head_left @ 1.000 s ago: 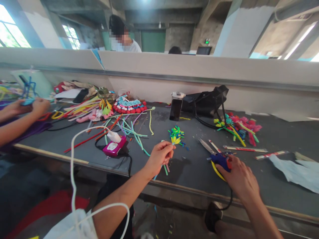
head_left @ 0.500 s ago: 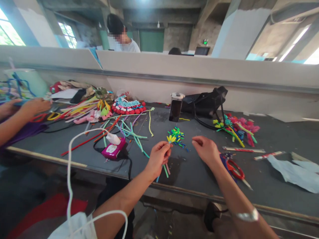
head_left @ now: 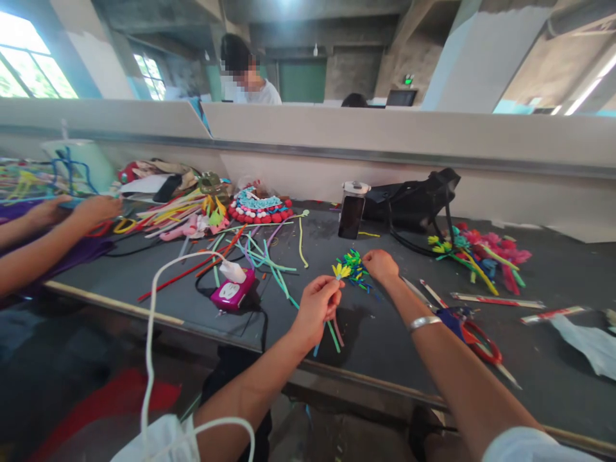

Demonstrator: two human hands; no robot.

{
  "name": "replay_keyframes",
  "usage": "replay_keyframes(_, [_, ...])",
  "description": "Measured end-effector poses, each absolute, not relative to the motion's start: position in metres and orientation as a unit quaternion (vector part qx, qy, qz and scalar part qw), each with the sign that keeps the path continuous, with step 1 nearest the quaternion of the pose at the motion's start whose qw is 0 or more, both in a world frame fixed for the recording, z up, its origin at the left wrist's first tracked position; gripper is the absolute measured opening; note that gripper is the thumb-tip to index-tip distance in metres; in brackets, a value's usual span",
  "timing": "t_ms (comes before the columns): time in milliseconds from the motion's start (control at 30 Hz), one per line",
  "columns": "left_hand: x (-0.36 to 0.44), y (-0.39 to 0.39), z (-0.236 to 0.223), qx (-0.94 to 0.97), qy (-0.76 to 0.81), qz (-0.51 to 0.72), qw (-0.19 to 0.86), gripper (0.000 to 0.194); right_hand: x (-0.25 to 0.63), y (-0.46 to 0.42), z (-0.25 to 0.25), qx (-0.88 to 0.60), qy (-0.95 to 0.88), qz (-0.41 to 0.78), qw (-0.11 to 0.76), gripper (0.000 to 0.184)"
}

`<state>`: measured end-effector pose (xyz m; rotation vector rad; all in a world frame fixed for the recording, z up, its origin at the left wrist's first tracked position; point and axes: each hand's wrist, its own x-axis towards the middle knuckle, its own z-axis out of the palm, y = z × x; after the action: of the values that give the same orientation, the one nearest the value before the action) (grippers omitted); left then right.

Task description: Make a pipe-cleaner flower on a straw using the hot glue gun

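My left hand (head_left: 318, 307) is closed around a small bunch of pipe-cleaner stems with a yellow flower tip (head_left: 341, 271) at the top; green, pink and blue ends stick out below the fist. My right hand (head_left: 381, 265) reaches over a little pile of short green, yellow and blue pipe-cleaner pieces (head_left: 355, 263), fingers curled down onto it. What the fingers pinch is hidden. Scissors with red and blue handles (head_left: 474, 333) lie on the dark tabletop (head_left: 380, 333) to the right of my right forearm.
Long loose pipe cleaners (head_left: 255, 250), a pink charger with white cable (head_left: 233, 294), a beaded piece (head_left: 260, 206), a dark bottle (head_left: 351, 210), a black bag (head_left: 409, 202) and finished flowers (head_left: 481, 250) lie about. Another person's hands (head_left: 91, 208) work at left. A person stands behind the partition (head_left: 337, 128).
My right hand left the scissors on the table and moved left and forward to the pile of short pieces. My left hand kept its bunch, almost still.
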<state>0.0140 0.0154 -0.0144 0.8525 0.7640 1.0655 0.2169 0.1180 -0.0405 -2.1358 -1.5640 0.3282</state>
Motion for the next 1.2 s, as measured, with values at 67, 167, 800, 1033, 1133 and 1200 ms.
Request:
replay_keyframes(67, [0.014,0.015,-0.015,0.384,0.344,0.481,0.709,0.023,0.218,0.114,-0.041,-0.782,-0.562,0.114,0.245,0.016])
replay_keyframes(167, [0.016,0.014,-0.015,0.388,0.345,0.477,0.709,0.023,0.221,0.105,-0.039,-0.779,-0.550,0.110,0.279,0.019])
replay_keyframes(800, [0.022,0.003,-0.016,0.418,0.348,0.458,0.703,0.028,0.181,-0.038,-0.032,-0.518,-0.389,0.448,0.617,0.032])
replay_keyframes(1033, [0.028,-0.003,-0.018,0.414,0.349,0.443,0.714,0.030,0.166,-0.038,-0.034,-0.524,-0.444,0.398,0.608,0.022])
replay_keyframes(1133, [0.029,-0.005,-0.019,0.413,0.355,0.441,0.713,0.033,0.159,-0.039,-0.037,-0.525,-0.463,0.376,0.607,0.019])
replay_keyframes(1200, [0.030,-0.006,-0.019,0.418,0.357,0.436,0.713,0.033,0.155,-0.040,-0.040,-0.533,-0.469,0.355,0.608,0.019])
